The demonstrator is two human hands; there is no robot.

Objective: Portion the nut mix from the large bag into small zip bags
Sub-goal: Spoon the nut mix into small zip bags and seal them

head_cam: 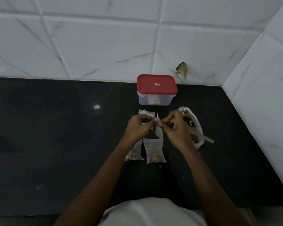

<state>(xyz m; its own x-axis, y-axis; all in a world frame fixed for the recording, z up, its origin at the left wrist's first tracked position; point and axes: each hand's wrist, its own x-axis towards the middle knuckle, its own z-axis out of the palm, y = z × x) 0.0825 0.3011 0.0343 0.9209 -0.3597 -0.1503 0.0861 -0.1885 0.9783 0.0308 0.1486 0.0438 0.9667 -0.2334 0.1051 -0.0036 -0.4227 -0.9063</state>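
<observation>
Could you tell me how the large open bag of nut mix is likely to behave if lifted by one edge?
Probably floppy: the large bag looks like thin clear film slumped round its contents. Its mouth lies open, so lifting one edge would likely spill nuts. The wooden spoon sticking out could tip or slide free.

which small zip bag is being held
The empty bag pinched between left hand and right hand; both filled bags lie on the counter.

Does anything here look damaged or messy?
Yes: a jagged broken hole in the wall tile, right of the red-lidded container. A few pale crumbs lie on the dark counter near the filled bags.
</observation>
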